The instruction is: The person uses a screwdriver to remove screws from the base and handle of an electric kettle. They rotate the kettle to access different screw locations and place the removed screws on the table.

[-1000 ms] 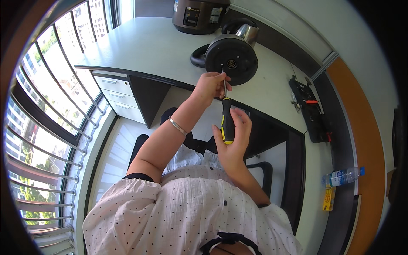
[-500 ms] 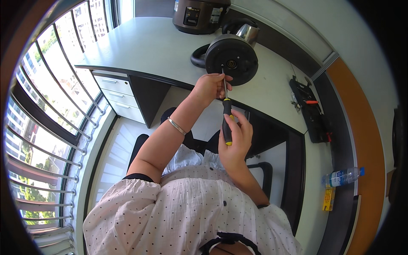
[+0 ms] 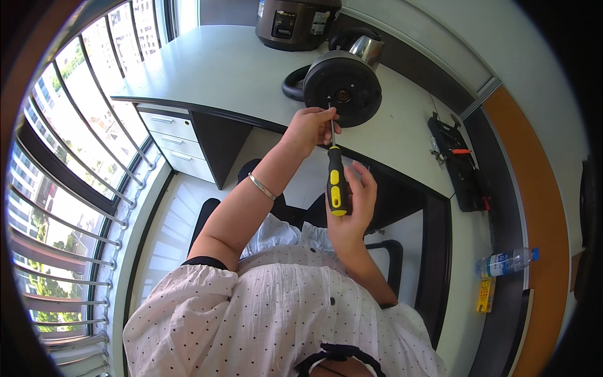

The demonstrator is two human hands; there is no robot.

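A kettle (image 3: 363,108) with a metal body lies on its side, its round black base turned towards me. Its black handle (image 3: 293,83) points left. A screwdriver (image 3: 337,182) with a black and yellow grip meets the base, its tip at a small hole left of the central connector (image 3: 342,96). Close to that tip, my left hand (image 3: 312,131) pinches the metal shaft. The screwdriver's grip rests against the palm of my right hand (image 3: 357,201); some fingers are lifted off it, and the thumb is mostly hidden behind it.
The kettle lies on a white desk (image 3: 213,69). Behind it stand a dark cooker (image 3: 295,25) and a shiny metal vessel (image 3: 366,50). To the right are a black tool case (image 3: 461,163), a water bottle (image 3: 507,261) and a yellow packet (image 3: 485,295). A barred window is at left.
The screwdriver has turned about its length, bringing the yellow patches of its grip into view. The fingers of my right hand have loosened and shifted slightly. My left hand and the kettle stay nearly still.
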